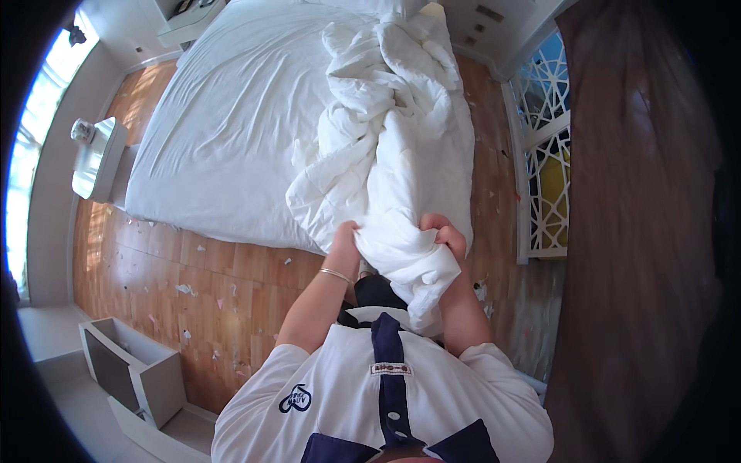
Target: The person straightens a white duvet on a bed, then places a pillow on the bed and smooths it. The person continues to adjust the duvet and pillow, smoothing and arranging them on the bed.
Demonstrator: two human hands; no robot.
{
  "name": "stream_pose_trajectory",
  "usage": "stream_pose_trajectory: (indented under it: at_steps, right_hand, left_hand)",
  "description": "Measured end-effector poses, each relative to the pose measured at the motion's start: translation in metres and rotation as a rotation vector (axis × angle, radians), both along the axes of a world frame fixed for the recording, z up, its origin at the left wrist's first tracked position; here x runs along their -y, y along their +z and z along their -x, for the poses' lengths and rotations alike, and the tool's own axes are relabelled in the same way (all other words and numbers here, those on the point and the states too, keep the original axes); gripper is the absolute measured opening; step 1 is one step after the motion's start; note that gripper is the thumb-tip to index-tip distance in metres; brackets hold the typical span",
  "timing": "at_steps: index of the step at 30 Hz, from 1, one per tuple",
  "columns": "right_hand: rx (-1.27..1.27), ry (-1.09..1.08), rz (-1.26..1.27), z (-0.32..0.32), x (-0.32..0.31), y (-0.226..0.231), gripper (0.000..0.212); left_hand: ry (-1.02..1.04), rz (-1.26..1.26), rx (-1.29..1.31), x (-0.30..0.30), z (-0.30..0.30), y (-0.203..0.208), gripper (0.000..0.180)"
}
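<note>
A bunched white duvet (pixel 394 147) lies along the right side of the bed and hangs over its foot end toward me. My left hand (pixel 346 236) is closed on the duvet's left edge, its fingers partly hidden by the cloth. Gripping the right edge, my right hand (pixel 445 232) has its fingers curled into the fabric. Between both hands a loose end of the duvet droops in front of my body. Under it, a wrinkled white sheet (pixel 224 116) covers the mattress.
Scraps of litter (pixel 185 289) are scattered on the wooden floor (pixel 247 309). A white side table (pixel 100 158) stands left of the bed, and an open white cabinet (pixel 135 363) is at lower left. To the right are a lattice screen (pixel 546 177) and a brown curtain (pixel 633 231).
</note>
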State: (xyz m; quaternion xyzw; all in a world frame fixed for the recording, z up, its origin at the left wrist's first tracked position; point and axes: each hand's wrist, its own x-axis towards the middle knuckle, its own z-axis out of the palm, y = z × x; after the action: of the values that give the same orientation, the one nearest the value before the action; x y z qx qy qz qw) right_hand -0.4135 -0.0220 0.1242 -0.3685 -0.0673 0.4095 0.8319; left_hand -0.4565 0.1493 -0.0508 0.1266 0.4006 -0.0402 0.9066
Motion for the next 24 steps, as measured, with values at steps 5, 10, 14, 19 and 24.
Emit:
stream_pose_trajectory:
  at_steps: [5,10,14,19,24]
  right_hand:
    - [-0.106,-0.148,0.439,-0.025,-0.008,-0.002,0.050]
    - [0.043,0.125,0.420,-0.044,-0.037,-0.047,0.070]
    - [-0.131,0.147,0.148,-0.047,-0.093,-0.047,0.061]
    - [0.094,0.091,0.675,-0.049,-0.121,-0.070,0.035]
    - [-0.028,0.132,0.304,-0.040,-0.112,-0.006,0.031]
  left_hand:
    - [0.241,-0.200,0.412,-0.083,0.013,0.151,0.041]
    - [0.271,-0.536,0.656,-0.082,0.044,0.224,0.030]
    - [-0.367,-0.754,0.555,-0.060,0.065,0.207,0.035]
    - [-0.654,-0.683,0.531,-0.033,0.082,0.152,0.026]
    - [-0.070,-0.036,-0.031,-0.060,0.074,0.069,0.055]
